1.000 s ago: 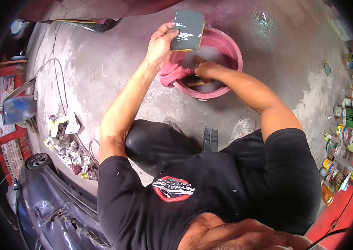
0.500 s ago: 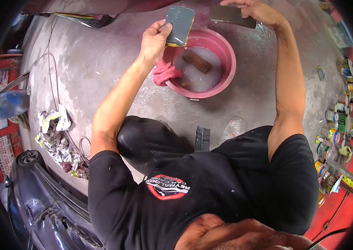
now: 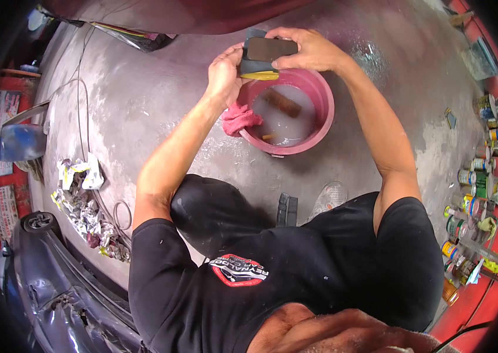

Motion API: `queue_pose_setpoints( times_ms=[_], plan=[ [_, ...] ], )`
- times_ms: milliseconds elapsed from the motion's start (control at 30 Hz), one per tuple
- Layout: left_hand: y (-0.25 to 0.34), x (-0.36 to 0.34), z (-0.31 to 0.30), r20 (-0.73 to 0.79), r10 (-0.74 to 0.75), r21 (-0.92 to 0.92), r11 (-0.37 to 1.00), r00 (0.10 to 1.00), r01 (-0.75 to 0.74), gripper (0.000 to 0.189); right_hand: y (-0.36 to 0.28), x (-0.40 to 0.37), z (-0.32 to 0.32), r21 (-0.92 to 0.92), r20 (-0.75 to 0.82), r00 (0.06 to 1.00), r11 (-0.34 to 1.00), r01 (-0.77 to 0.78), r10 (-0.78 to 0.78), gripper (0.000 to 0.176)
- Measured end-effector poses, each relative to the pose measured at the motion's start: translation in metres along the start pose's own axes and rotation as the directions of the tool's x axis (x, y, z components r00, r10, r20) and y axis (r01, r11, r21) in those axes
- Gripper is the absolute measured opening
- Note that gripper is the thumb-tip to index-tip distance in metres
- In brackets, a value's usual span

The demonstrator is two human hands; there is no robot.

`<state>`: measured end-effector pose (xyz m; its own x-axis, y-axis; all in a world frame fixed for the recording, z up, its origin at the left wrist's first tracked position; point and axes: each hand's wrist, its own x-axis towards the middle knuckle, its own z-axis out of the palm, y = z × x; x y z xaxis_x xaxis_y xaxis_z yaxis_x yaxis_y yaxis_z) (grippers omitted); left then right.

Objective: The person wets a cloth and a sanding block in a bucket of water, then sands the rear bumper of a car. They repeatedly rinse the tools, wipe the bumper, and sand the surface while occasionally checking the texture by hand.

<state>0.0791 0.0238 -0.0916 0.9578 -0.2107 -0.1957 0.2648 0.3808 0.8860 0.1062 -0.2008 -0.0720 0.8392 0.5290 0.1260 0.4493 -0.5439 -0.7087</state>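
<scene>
My left hand (image 3: 224, 73) is closed on a grey sheet of sandpaper (image 3: 256, 68) with a yellow backing, part of which shows at its lower edge. My right hand (image 3: 312, 52) grips a dark flat sanding block (image 3: 272, 50) between thumb and fingers. The block lies over the sandpaper and covers much of it. Just below both hands stands a pink basin (image 3: 324, 106) of cloudy water. A brown block (image 3: 283, 105) sits in that water, with a small tan piece near it. Over the basin's left rim hangs a wet pink cloth (image 3: 240, 119).
A dark red panel (image 3: 202, 15) overhangs the top. Crumpled paper (image 3: 87, 206) and a cable lie at left, near a damaged dark bumper (image 3: 78, 288). Several cans (image 3: 466, 176) line the right side. A dark strip (image 3: 287, 210) is between my legs.
My right hand has come left and down, bringing the sanding block over the sandpaper. My left hand has lowered slightly, and the sheet's yellow backing shows more. The view has shifted a little.
</scene>
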Motion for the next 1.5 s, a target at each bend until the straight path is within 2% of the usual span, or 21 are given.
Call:
queue_pose_setpoints(
  times_ms=[100,167,200,300,367,467,500,700,767,800,833,867,933,967,1000,1033,1100,1200,1367,1400,1500],
  plan=[
    [-0.004,0.002,-0.005,0.008,0.066,-0.023,0.998,0.998,-0.066,0.034,0.008,0.007,0.015,-0.209,-0.087,0.988,0.972,0.111,-0.131,0.064],
    [-0.005,0.0,0.0,-0.068,0.141,0.314,0.943,0.988,-0.113,0.044,0.026,0.011,0.024,-0.201,-0.025,0.98,0.961,0.189,-0.198,0.068],
    [-0.019,0.005,-0.009,-0.011,0.222,0.317,0.925,0.975,-0.207,0.053,0.027,0.011,0.023,-0.175,0.041,0.98,0.965,0.197,-0.193,0.068],
    [-0.025,0.012,-0.016,0.004,0.082,0.26,0.962,0.997,-0.081,0.039,0.011,0.008,0.014,-0.226,0.084,0.996,0.974,0.024,-0.005,0.066],
    [-0.013,0.002,-0.003,-0.043,-0.013,0.294,0.955,0.999,0.025,0.026,0.01,0.015,0.016,0.022,-0.008,1.0,1.0,-0.021,0.021,0.061],
    [-0.029,0.013,-0.012,-0.013,-0.042,0.299,0.953,0.999,0.044,0.019,-0.016,0.009,0.03,-0.081,0.17,0.984,0.995,0.063,-0.048,0.06],
    [-0.03,0.012,-0.012,-0.013,-0.034,0.281,0.959,0.999,0.036,0.019,-0.033,0.008,0.034,-0.127,0.28,0.955,0.99,-0.063,0.097,0.064],
    [-0.036,0.018,-0.029,0.006,-0.219,0.22,0.952,0.976,0.212,0.018,-0.008,0.016,0.063,-0.208,0.209,0.977,0.978,-0.005,0.049,0.063],
    [-0.034,0.026,-0.036,0.05,-0.262,0.243,0.939,0.964,0.243,0.037,-0.01,0.018,0.06,-0.211,0.381,0.908,0.973,-0.097,0.174,0.058],
    [-0.033,0.034,-0.041,-0.01,-0.177,0.647,0.749,0.984,0.141,0.052,-0.003,0.017,0.066,-0.251,0.442,0.876,0.964,-0.087,0.194,0.058],
    [-0.03,0.044,-0.047,-0.02,-0.069,0.919,0.392,0.997,0.046,0.066,0.011,0.014,0.078,-0.29,0.497,0.84,0.954,-0.075,0.218,0.058],
    [-0.021,0.057,-0.05,0.108,-0.129,0.992,0.086,0.986,-0.097,0.083,0.046,0.008,0.098,-0.31,0.531,0.838,0.949,0.053,0.127,0.058],
    [-0.015,0.076,-0.053,0.175,-0.218,0.982,-0.033,0.96,-0.187,0.081,0.08,-0.01,0.142,-0.466,0.55,0.8,0.883,0.058,0.238,0.058],
    [-0.017,0.084,-0.056,0.211,-0.311,0.951,-0.155,0.927,-0.269,0.079,0.085,-0.017,0.159,-0.53,0.597,0.685,0.846,-0.054,0.418,0.06],
    [-0.031,0.096,-0.063,0.21,-0.319,0.962,-0.099,0.924,-0.253,0.073,0.112,-0.027,0.186,-0.626,0.591,0.67,0.779,0.03,0.449,0.059],
    [-0.042,0.093,-0.066,0.227,-0.319,0.958,-0.096,0.92,-0.27,0.073,0.091,-0.035,0.19,-0.609,0.569,0.623,0.784,-0.118,0.536,0.057],
    [-0.061,0.076,-0.073,0.25,-0.063,0.963,-0.089,0.966,-0.255,0.073,0.129,-0.042,0.232,-0.702,0.526,0.63,0.71,-0.059,0.572,0.044],
    [-0.093,0.081,-0.093,0.217,-0.11,0.97,0.138,0.97,-0.201,0.067,0.073,-0.035,0.202,-0.677,0.433,0.665,0.707,-0.204,0.608,0.037],
    [-0.073,0.108,-0.065,0.258,-0.075,0.952,0.188,0.963,-0.24,0.066,0.009,-0.014,0.146,-0.585,0.382,0.756,0.772,-0.248,0.532,0.033],
    [-0.073,0.114,-0.056,0.288,-0.077,0.943,0.197,0.955,-0.269,0.065,0.009,-0.017,0.14,-0.637,0.372,0.837,0.766,-0.084,0.402,0.033],
    [-0.099,0.124,-0.04,0.38,-0.098,0.917,0.172,0.92,-0.361,0.055,-0.035,-0.023,0.105,-0.614,0.505,0.809,0.784,0.092,0.301,0.037]
  ],
)
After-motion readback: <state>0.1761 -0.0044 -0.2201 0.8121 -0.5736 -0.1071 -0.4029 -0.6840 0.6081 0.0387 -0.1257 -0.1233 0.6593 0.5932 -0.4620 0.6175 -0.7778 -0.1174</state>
